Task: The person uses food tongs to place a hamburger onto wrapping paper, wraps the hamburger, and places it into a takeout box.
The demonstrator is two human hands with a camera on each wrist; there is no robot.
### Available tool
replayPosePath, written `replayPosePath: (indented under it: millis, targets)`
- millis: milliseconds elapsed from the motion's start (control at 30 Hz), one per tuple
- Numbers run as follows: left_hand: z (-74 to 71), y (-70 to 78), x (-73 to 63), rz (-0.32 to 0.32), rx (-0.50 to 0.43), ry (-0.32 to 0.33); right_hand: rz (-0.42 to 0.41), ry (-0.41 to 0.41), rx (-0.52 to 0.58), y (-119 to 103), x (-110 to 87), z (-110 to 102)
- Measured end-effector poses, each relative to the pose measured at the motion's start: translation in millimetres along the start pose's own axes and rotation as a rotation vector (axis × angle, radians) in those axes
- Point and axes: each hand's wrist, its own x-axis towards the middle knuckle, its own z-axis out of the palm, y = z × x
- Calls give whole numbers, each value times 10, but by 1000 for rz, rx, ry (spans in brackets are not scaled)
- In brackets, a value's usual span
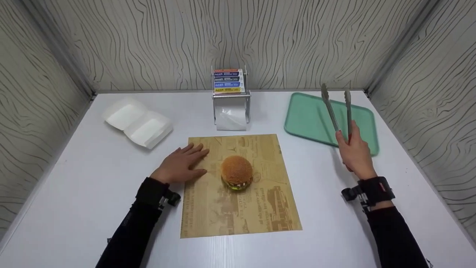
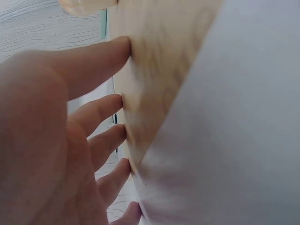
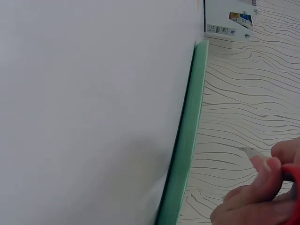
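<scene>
Black sleeves (image 1: 126, 230) flank a burger (image 1: 237, 170) on paper (image 1: 253, 212), left grip (image 1: 181, 163) spread, right grip (image 1: 356, 154) clamped on tongs (image 1: 330, 111), white box (image 1: 138, 122) open.

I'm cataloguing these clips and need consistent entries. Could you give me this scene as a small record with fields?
Left grip: fingers spread, touching the brown printed paper sheet
Right grip: holding silver metal tongs, tips apart
On sheet: round golden-brown burger
Left: open white hinged box
Right: rectangular green tray
Back: silver metal dispenser with multicoloured labels
</scene>
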Motion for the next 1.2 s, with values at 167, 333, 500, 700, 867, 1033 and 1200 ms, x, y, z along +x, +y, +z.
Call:
replayPosePath:
  millis: [167, 333, 500, 700, 867, 1033, 1200]
  targets:
    - [-25, 12, -3, -13, 1, 0, -11, -34, -33, 28, 48, 28]
    - [-23, 10, -6, -6, -1, -2, -9, -35, -67, 106, 104, -25]
    - [-18, 9, -20, -4, -8, 0, 61, -85, -69, 236, 110, -119]
    - [-4, -1, -14, 1, -1, -2, 92, -120, -141, 320, 108, -167]
    - [1, 2, -4, 5, -20, 1, 14, -29, -265, 319, 85, -175]
    - [-3, 7, -5, 2, -27, -1, -2, -18, -288, 304, 50, -168]
    - [-9, 12, 0, 7, -25, -6, 5, 33, -340, 270, 27, -173]
